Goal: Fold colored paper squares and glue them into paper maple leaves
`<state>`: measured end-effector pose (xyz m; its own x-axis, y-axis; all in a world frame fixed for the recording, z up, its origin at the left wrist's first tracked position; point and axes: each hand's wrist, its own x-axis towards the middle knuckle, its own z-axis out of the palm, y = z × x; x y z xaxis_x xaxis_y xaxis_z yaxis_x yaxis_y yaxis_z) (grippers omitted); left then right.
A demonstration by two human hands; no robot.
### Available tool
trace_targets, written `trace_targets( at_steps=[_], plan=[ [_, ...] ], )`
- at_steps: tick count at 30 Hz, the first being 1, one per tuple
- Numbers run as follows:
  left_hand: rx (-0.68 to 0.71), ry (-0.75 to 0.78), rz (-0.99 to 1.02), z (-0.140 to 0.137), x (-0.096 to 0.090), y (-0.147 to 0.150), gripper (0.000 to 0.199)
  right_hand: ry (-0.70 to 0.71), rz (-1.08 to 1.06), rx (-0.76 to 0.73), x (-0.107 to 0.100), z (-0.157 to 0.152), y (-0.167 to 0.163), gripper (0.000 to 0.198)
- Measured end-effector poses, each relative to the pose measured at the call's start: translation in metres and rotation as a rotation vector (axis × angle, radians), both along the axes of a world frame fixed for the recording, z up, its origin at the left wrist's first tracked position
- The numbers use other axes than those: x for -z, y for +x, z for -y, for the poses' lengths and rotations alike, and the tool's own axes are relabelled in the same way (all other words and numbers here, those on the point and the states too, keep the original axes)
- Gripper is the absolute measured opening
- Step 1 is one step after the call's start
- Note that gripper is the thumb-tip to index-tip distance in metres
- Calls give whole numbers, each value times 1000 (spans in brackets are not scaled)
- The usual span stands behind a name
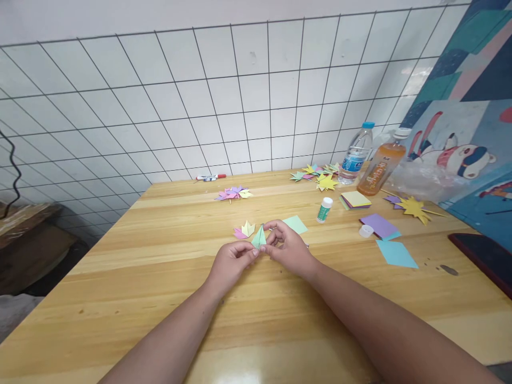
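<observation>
Between my two hands is a small folded piece of light green paper (259,238), pointed at the top with a crease down its middle. My left hand (234,261) pinches its lower left edge between thumb and fingers. On the other side, my right hand (288,246) grips it, thumb at the bottom corner and index finger near the top point. Just behind the held paper lie a pale yellow folded paper piece (248,229) and a pink one (240,233). A flat light green sheet (296,224) lies behind my right hand, partly covered.
A glue stick (324,210), its loose cap (366,231), stacked square papers (355,200), a purple sheet (378,226) and a blue sheet (397,253) lie right. Behind stand a water bottle (356,154) and an orange drink bottle (382,165). Folded paper leaves (234,193) and markers (210,177) lie farther back.
</observation>
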<state>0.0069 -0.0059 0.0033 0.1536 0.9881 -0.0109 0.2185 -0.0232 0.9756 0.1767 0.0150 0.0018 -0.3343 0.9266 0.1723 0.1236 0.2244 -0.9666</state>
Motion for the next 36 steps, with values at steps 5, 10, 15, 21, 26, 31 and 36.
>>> trace_targets(
  at_steps=[5, 10, 15, 21, 26, 31, 36],
  plan=[
    [22, -51, 109, -1, 2, -1, 27, -59, -52, -37, 3, -2, -1, 54],
    [15, -47, 99, -1, 2, -2, 26, -274, -54, -63, 5, -5, -2, 29],
    [-2, 51, -64, 1, 2, 0, 24, -248, 51, 21, 0, -2, -2, 19],
    [0, 103, -56, 0, 7, 0, 21, -160, 180, 15, -4, -3, 4, 18],
    [7, 109, -88, -2, 10, -4, 21, -126, 213, -24, -1, -5, 7, 18],
    [-22, 155, -211, -2, 10, -3, 20, 67, 324, 18, 1, -1, 5, 27],
    [-5, 168, -277, 1, 9, 0, 20, 56, 422, 44, 1, -1, 4, 15]
  ],
)
